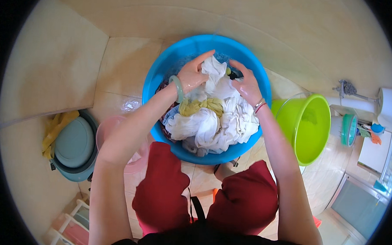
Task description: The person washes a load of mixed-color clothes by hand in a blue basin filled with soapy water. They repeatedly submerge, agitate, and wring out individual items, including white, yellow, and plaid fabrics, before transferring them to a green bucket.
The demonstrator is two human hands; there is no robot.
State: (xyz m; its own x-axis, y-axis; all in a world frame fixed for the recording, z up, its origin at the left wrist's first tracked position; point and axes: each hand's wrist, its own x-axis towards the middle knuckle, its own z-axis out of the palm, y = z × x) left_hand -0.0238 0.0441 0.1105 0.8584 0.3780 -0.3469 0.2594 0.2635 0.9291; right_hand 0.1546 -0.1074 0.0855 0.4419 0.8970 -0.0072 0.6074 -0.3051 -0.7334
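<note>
A big round blue basin holds a heap of wet laundry and water, which shows along its far side. Near its far rim, a bunched white cloth rises between my hands. My left hand, below a pale green bangle, is closed on the left side of this cloth with its index finger stretched out. My right hand has thumb and index finger apart, its thumb against the cloth's right edge; its other fingers are partly hidden. Nearer me lie a yellow-green cloth and more white laundry. Darker patterned fabric shows at the left.
A lime-green bucket stands right of the basin. At the left are a pink basin, partly behind my forearm, and stacked grey-green basins with a yellow cloth. Tiled walls close in behind; my red-clad knees flank the near side.
</note>
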